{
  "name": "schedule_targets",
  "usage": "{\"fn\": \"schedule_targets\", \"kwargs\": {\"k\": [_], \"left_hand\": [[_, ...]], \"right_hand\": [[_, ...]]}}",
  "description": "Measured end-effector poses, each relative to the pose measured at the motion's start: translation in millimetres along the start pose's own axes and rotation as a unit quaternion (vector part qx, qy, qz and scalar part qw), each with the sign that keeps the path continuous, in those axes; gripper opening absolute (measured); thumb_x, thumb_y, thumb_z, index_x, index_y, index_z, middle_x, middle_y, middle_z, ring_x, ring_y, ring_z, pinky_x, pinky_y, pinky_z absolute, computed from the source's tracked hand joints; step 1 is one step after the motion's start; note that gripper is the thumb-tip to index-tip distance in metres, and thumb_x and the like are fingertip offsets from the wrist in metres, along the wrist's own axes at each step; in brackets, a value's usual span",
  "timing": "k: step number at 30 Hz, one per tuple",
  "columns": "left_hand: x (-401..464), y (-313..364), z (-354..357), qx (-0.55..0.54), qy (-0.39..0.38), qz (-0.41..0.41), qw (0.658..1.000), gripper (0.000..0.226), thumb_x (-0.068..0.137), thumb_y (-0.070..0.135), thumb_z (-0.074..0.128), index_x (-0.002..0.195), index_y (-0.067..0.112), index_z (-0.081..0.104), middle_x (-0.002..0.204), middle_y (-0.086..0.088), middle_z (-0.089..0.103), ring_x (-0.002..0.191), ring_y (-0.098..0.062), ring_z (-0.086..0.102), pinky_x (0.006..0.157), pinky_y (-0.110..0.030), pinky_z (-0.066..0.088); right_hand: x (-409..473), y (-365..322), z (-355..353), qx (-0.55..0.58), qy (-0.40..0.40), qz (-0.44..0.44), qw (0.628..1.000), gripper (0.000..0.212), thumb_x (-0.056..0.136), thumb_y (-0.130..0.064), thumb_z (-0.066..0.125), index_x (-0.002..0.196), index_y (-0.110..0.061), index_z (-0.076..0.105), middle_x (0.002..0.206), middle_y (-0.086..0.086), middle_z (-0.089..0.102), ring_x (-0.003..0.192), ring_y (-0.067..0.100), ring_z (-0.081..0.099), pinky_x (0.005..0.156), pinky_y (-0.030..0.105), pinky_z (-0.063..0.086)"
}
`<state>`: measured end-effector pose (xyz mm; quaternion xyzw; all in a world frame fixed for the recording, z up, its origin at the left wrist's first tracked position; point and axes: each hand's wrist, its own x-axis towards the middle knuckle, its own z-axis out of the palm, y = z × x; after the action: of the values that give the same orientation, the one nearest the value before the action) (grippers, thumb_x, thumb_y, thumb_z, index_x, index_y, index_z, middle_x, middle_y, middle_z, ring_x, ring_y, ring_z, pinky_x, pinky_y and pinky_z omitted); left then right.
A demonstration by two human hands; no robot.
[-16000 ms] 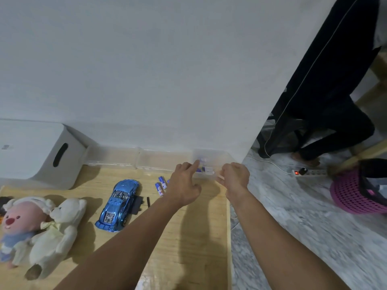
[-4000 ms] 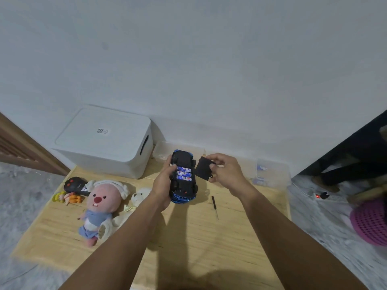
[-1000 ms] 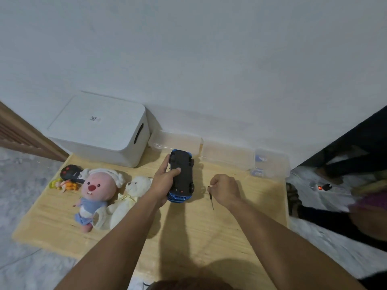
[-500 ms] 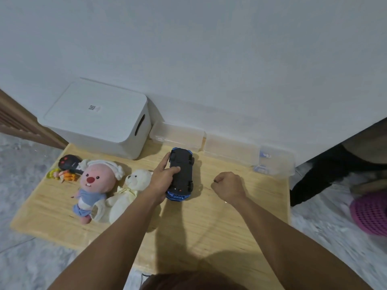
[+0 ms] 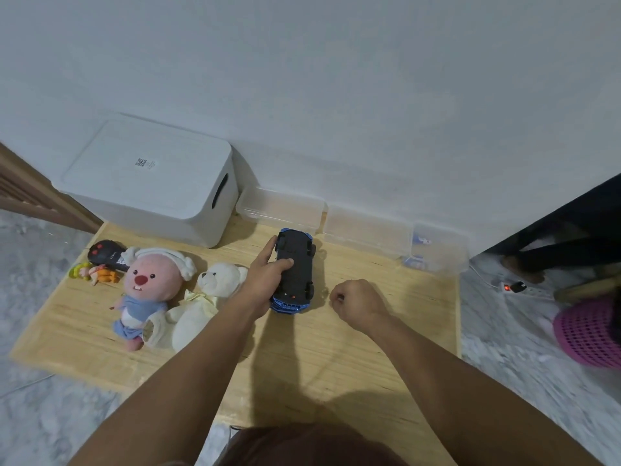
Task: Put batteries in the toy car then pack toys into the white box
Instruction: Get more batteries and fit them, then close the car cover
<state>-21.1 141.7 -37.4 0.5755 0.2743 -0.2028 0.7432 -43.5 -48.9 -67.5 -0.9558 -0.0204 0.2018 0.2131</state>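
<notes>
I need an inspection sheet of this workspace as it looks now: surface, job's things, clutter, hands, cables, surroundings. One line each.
Surface: low wooden table, pale, against a white wall.
Job's things: blue toy car upside down, black underside showing; white box at the back left, lid on; pink plush and white teddy bear lying side by side.
Clutter: black remote, small doll, clear plastic containers along the wall.
Hands: left hand grips the car; right hand is a closed fist beside it, contents hidden.
Cables: power strip with a red light, on the floor at right.
Surroundings: marble-pattern floor, pink basket, wooden door frame at left.
</notes>
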Motion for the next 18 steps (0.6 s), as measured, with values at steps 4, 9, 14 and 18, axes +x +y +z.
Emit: {"fn": "schedule_targets", "kwargs": {"k": [4,9,14,18], "left_hand": [[-0.9,-1.3,-0.4,0.001,0.004,-0.002,1.0,0.065,0.093,0.005,0.056,0.146,0.037,0.038,0.113,-0.002,0.066,0.096,-0.029,0.068,0.074,-0.04,0.058],[-0.1,-2.4,0.0,0.007,0.0,0.0,1.0,0.066,0.092,0.005,0.057,0.146,0.038,0.037,0.107,0.0,0.068,0.093,-0.028,0.069,0.079,-0.045,0.058],[-1.7,0.9,3.0,0.023,-0.004,0.016,1.0,0.066,0.092,0.005,0.057,0.145,0.04,0.037,0.096,0.003,0.072,0.089,-0.026,0.07,0.079,-0.043,0.058],[-3.8,5.1,4.9,0.08,-0.015,0.053,0.995,0.067,0.093,0.009,0.056,0.145,0.045,0.034,0.109,-0.001,0.07,0.1,-0.027,0.067,0.09,-0.049,0.055]], "right_hand": [[-0.8,-0.6,5.1,-0.065,0.001,-0.014,0.998,0.022,0.089,-0.015,0.053,0.086,-0.017,0.074,0.089,0.0,0.071,0.085,0.022,0.064,0.069,0.029,0.048],[-4.2,-1.6,11.3,-0.138,0.019,-0.048,0.989,0.023,0.094,-0.016,0.045,0.1,-0.012,0.066,0.1,0.005,0.064,0.091,0.029,0.06,0.07,0.035,0.044],[-2.3,-2.6,8.8,0.001,0.043,0.041,0.998,0.017,0.093,-0.016,0.047,0.096,-0.017,0.063,0.101,0.001,0.064,0.089,0.023,0.059,0.073,0.03,0.047],[7.5,-20.1,-18.5,0.116,0.113,0.068,0.984,0.014,0.095,-0.015,0.047,0.092,-0.019,0.06,0.096,-0.003,0.063,0.087,0.018,0.057,0.07,0.027,0.041]]}}
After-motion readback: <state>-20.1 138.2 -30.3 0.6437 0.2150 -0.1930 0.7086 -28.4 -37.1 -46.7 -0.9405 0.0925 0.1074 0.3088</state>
